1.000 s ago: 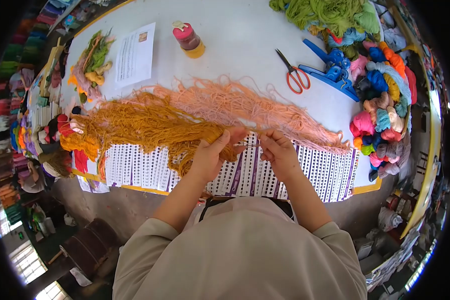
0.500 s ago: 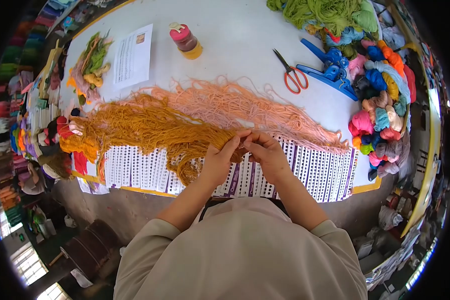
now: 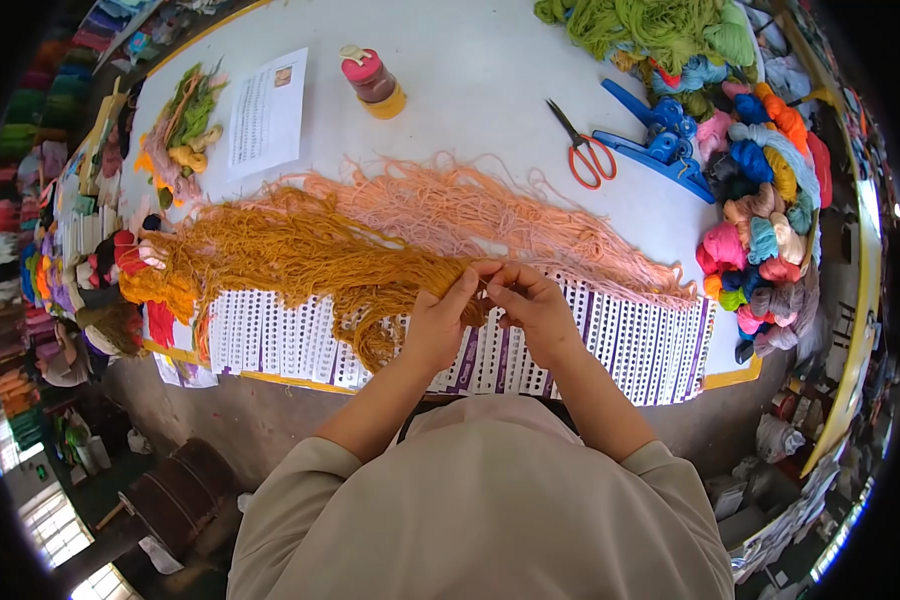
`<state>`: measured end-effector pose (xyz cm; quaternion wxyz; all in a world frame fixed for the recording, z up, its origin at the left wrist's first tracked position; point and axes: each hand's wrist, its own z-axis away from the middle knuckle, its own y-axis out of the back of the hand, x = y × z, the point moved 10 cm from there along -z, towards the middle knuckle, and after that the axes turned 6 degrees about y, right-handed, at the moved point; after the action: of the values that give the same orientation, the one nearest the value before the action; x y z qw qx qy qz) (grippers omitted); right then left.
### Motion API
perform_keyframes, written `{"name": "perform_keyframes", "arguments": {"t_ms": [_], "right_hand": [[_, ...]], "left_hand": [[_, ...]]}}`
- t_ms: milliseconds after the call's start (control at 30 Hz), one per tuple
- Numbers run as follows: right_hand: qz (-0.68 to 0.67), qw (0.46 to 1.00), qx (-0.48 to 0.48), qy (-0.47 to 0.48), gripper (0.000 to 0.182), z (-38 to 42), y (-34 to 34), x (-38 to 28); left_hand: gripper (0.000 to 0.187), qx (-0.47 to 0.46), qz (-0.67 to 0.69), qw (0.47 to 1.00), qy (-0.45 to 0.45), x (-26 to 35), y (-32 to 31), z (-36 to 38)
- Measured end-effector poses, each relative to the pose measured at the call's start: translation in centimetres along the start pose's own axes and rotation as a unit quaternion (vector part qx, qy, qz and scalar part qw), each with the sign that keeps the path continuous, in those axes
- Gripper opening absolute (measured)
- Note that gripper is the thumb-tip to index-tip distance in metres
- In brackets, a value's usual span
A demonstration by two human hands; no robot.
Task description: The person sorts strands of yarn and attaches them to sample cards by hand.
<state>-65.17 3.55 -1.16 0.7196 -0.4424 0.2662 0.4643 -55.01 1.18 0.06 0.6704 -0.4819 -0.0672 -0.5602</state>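
Note:
Across the table lies a long, loose bundle of mustard-brown yarn (image 3: 300,250). My left hand (image 3: 448,312) is closed around its right end, thumb and fingers pinching the strands. Close beside it my right hand (image 3: 530,308) is pinched at the tip of the same bundle; the strands between its fingers are too fine to make out fully. Behind the brown yarn spreads a hank of peach and pale pink yarn (image 3: 490,215). Beneath both hands runs a row of white cards with punched holes (image 3: 620,345) and purple strips.
Orange-handled scissors (image 3: 591,160) and a blue clamp-like tool (image 3: 660,140) lie at the right. Colourful yarn skeins (image 3: 770,200) line the right edge, with green yarn (image 3: 650,30) at the back. A pink-lidded jar (image 3: 373,82) and printed sheet (image 3: 268,113) are farther back.
My hands stay at the end of the brown yarn. The right fingers have shifted slightly, with a little more gap from the left fingertips. The yarn has hardly moved.

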Motion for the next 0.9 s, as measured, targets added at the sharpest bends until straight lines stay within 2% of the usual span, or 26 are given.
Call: {"name": "perform_keyframes", "arguments": {"t_ms": [133, 233, 300, 367, 433, 467, 500, 533, 567, 600, 633, 667, 700, 733, 767, 800, 833, 867, 900], "right_hand": [[-0.037, 0.999, -0.014, -0.003, 0.008, 0.0, 0.2, 0.4], [-0.090, 0.996, -0.019, -0.012, 0.008, 0.1, -0.2, 0.1], [-0.131, 0.991, -0.018, -0.022, 0.009, 0.3, -0.1, -0.1], [-0.192, 0.972, -0.112, -0.075, 0.012, 1.2, -1.4, 0.2], [-0.060, 0.980, -0.149, -0.116, 0.015, 2.3, -2.3, 1.4], [0.027, 0.987, -0.134, -0.085, 0.014, 2.4, -2.4, 1.1], [0.048, 0.995, -0.086, -0.034, 0.014, 1.9, -0.8, 0.6], [0.070, 0.997, -0.038, 0.017, 0.013, 1.7, 1.2, 0.0], [0.078, 0.993, 0.066, 0.052, 0.012, 1.7, 4.5, -1.0], [0.084, 0.973, 0.093, 0.196, 0.012, 1.2, 7.8, -2.6], [0.122, 0.946, 0.212, 0.213, 0.014, 2.1, 12.2, -3.0], [0.039, 0.942, 0.262, 0.207, 0.016, 2.6, 15.0, -3.7], [0.122, 0.932, 0.259, 0.224, 0.017, 3.0, 19.4, -3.2], [-0.250, 0.927, 0.198, 0.199, 0.016, 3.3, 22.5, -1.1], [-0.299, 0.921, 0.157, 0.193, 0.014, 4.3, 27.1, 0.6], [-0.097, 0.940, 0.272, 0.180, 0.012, 7.1, 29.9, -0.8], [-0.238, 0.916, 0.286, 0.149, 0.005, 8.4, 33.8, 0.4], [-0.202, 0.887, 0.385, 0.156, 0.012, 12.3, 44.0, 3.0], [-0.158, 0.891, 0.404, 0.135, 0.009, 15.3, 47.5, 1.2]], "left_hand": [[0.025, -0.008, -0.025, 0.999, -0.034, 0.2, 0.0, -0.1], [0.019, -0.008, 0.021, 0.998, -0.050, 0.5, 0.3, -0.3], [0.019, -0.008, 0.102, 0.995, -0.009, -0.2, 1.0, -0.6], [0.020, 0.011, 0.081, 0.996, -0.020, 0.2, 1.5, -0.7], [0.021, 0.032, 0.062, 0.997, -0.030, 0.9, 2.4, -0.8], [0.021, 0.030, 0.044, 0.998, -0.021, 1.3, 2.9, -0.8], [0.022, 0.029, 0.027, 0.999, -0.013, 2.0, 3.2, -0.7], [0.020, 0.037, 0.040, 0.998, 0.041, 2.0, 3.8, -0.3], [0.019, -0.011, 0.076, 0.995, 0.066, 1.6, 5.3, -0.4], [0.019, -0.060, 0.110, 0.988, 0.091, 1.2, 7.2, -0.4], [0.017, -0.041, 0.174, 0.979, 0.093, 1.7, 9.5, 0.0], [0.015, -0.030, 0.206, 0.975, 0.078, 2.5, 12.6, 0.2], [0.014, -0.021, 0.238, 0.969, 0.062, 3.4, 15.9, 0.5], [0.013, 0.091, 0.200, 0.975, 0.034, 4.4, 20.9, 1.2], [0.013, 0.201, 0.158, 0.967, 0.006, 5.8, 26.0, 2.6], [0.012, 0.205, 0.177, 0.963, 0.005, 7.0, 29.7, 3.9], [0.015, 0.317, 0.152, 0.936, -0.035, 8.6, 35.1, 6.1], [0.019, 0.219, 0.280, 0.933, -0.058, 9.8, 38.6, 7.2], [0.025, 0.358, 0.105, 0.920, -0.120, 12.3, 43.2, 10.4]]}}
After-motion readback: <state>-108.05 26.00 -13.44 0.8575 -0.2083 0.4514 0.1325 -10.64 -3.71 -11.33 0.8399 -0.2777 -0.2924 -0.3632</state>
